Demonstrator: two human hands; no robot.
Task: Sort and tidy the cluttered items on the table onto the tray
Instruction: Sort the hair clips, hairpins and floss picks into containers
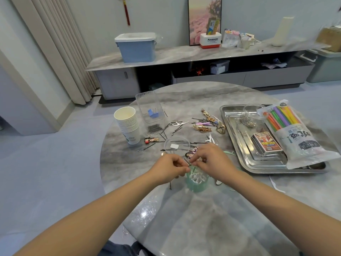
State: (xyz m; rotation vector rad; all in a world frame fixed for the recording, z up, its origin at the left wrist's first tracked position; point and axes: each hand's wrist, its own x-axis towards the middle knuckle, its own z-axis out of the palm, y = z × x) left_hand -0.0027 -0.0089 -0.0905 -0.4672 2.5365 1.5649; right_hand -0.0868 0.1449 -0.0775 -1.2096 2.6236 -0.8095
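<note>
Marble table [184,100]: both hands pinch slanted hairpin [187,162]

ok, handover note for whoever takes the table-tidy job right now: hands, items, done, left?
Left hand and right hand: both pinching small black hairpins just above the green cup of cotton swabs.
On the tray already: straw pack, card box, clear jar of clips.
Still on the table: paper cup stack, clear box with blue binder clips, round lid, scattered hairpins, decorated clips.
Left: gather pins, move the rest to the tray.
</note>
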